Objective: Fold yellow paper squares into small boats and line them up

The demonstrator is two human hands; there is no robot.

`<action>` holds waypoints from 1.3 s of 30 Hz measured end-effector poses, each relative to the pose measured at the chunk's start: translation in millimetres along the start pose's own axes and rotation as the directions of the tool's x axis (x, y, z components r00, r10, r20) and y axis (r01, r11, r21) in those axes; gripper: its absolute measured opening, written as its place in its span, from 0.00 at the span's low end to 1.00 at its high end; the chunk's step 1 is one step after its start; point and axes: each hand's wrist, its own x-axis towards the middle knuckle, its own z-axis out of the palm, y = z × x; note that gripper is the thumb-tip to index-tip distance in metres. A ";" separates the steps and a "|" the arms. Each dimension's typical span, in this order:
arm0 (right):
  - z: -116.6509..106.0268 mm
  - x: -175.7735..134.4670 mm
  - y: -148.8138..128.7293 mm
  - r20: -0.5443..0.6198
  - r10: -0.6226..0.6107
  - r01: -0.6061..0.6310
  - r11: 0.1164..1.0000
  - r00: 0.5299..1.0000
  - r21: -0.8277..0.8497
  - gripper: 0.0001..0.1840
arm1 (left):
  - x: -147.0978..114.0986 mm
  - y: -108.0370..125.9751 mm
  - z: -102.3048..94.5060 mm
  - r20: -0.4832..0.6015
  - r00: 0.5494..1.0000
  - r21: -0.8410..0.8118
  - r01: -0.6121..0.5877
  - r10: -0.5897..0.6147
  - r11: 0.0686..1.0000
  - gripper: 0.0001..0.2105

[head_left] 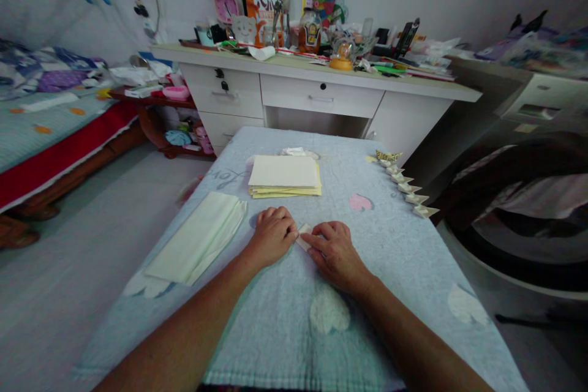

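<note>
A small folded piece of white paper (pixel 304 237) lies on the cloth-covered table between my two hands. My left hand (pixel 275 229) is closed, its thumb and forefinger pinching the paper's left edge. From the other side, my right hand (pixel 334 251) holds the piece, forefinger laid on its top and thumb at its lower edge. Beyond the hands sits a stack of cream and yellow paper sheets (pixel 285 173). To the left rests a long pile of pale paper (pixel 197 237). Along the right table edge stands a row of folded pointed paper pieces (pixel 408 188).
The table (pixel 257 331) wears a light blue cloth. A white desk (pixel 316 95) crowded with jars, a bag and clutter stands behind it. To the right is a front-loading washing machine (pixel 542 104); at the left, a bed (pixel 50 116).
</note>
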 end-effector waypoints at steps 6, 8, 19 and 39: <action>-2.1 1.0 -2.4 0.024 0.012 -0.011 0.999 1.000 -0.043 0.16 | -1.6 2.0 3.8 -0.028 0.999 0.064 0.026 -0.024 0.998 0.04; -3.3 1.8 -3.2 0.032 0.021 -0.019 0.999 0.999 -0.047 0.17 | -1.7 2.2 4.4 -0.033 0.999 0.068 0.034 -0.032 0.997 0.04; -10.0 -1.4 1.7 0.058 0.003 -0.001 1.000 0.998 -0.030 0.16 | -0.2 3.0 3.7 -0.019 0.998 0.056 0.061 -0.060 0.997 0.04; 0.8 8.7 11.6 -0.070 0.193 -0.190 0.980 0.979 0.052 0.11 | 0.8 3.6 9.2 -0.044 0.997 -0.035 0.060 -0.061 0.998 0.08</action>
